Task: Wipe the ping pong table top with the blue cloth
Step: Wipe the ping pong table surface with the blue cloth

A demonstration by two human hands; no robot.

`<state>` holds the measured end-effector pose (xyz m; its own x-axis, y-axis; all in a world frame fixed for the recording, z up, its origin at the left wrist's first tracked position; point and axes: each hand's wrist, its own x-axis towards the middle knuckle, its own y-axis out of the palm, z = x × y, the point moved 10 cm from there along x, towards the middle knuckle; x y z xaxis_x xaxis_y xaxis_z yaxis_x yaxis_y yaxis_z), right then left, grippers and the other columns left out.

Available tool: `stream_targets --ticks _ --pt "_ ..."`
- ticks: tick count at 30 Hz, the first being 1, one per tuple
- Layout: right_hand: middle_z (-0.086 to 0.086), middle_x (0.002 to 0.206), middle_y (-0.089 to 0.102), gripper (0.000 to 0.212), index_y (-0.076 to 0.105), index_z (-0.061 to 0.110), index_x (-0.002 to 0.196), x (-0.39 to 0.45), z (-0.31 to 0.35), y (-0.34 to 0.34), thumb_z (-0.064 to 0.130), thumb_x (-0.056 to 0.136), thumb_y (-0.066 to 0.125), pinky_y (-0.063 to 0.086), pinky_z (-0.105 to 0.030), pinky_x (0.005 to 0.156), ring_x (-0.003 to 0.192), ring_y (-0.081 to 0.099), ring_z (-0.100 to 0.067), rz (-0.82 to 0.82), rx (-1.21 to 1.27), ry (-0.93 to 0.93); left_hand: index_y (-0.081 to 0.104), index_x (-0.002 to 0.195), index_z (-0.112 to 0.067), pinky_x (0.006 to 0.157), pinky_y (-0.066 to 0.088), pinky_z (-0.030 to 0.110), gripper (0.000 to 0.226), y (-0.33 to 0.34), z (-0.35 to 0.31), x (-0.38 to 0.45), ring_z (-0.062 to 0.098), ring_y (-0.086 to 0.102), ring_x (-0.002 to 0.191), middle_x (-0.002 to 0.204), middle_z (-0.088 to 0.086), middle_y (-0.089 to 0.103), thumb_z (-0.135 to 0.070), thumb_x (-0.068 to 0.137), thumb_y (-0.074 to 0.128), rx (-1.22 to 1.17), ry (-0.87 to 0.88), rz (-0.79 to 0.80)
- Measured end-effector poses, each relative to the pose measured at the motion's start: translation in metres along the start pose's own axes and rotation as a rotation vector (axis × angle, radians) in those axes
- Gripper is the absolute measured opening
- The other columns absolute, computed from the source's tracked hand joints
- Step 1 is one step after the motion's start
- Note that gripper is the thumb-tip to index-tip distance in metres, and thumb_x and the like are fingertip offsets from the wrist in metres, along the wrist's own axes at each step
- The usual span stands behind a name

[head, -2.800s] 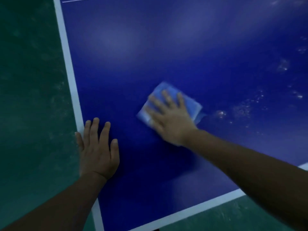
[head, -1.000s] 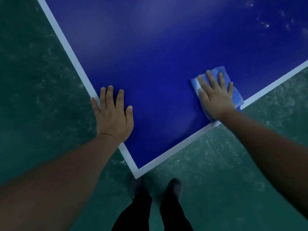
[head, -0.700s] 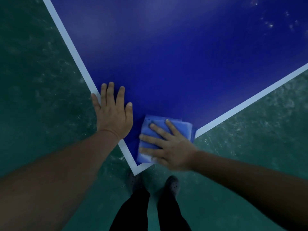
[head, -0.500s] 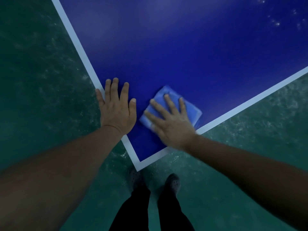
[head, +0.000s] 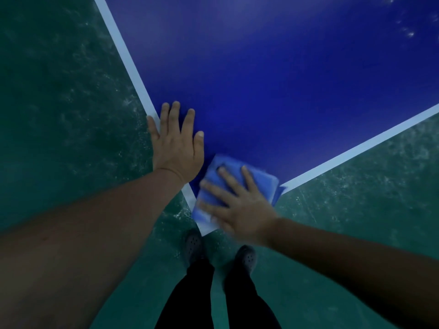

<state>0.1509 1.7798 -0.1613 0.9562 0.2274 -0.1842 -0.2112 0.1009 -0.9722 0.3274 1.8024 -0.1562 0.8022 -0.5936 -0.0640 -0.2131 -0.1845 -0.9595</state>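
Green floor spreads below the deep blue ping pong table, its white-edged corner pointing straight at my shoes. My left hand lies flat and open on the left edge, holding nothing. My right hand, fingers spread, presses the folded blue cloth right on that near corner, one side hanging past the right edge. Pale specks dot the far right.

The surface fills the view from 11 to 2 o'clock, its corner pointing toward 6. The left hand lies flat at the 10 o'clock edge. Just beside it at 4 o'clock, the right hand presses the cloth on the corner. Two shoes stand on the floor below.
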Motion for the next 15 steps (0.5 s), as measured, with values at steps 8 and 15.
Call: stream_targets --ticks 8,15 --pt "0.005 0.166 0.017 0.048 0.031 0.044 0.153 -0.001 -0.042 -0.013 0.050 0.105 0.027 0.006 -0.070 0.116 0.154 0.003 -0.036 -0.016 0.020 0.101 0.029 0.154 -0.015 0.121 -0.003 0.056 0.065 0.000 0.001 0.000 0.031 0.005 0.152 0.163 0.015 0.018 -0.045 0.099 0.015 0.004 -0.007 0.002" --pt "-0.003 0.162 0.029 0.054 0.038 0.036 0.150 -0.005 -0.072 -0.008 0.048 0.098 0.032 0.008 -0.073 0.111 0.149 0.021 -0.044 -0.006 -0.075 0.027 0.027 0.155 -0.015 0.121 -0.005 0.056 0.065 0.003 0.001 0.001 0.031 0.003 0.152 0.163 0.015 0.015 -0.046 0.099 0.016 0.007 -0.012 0.017"
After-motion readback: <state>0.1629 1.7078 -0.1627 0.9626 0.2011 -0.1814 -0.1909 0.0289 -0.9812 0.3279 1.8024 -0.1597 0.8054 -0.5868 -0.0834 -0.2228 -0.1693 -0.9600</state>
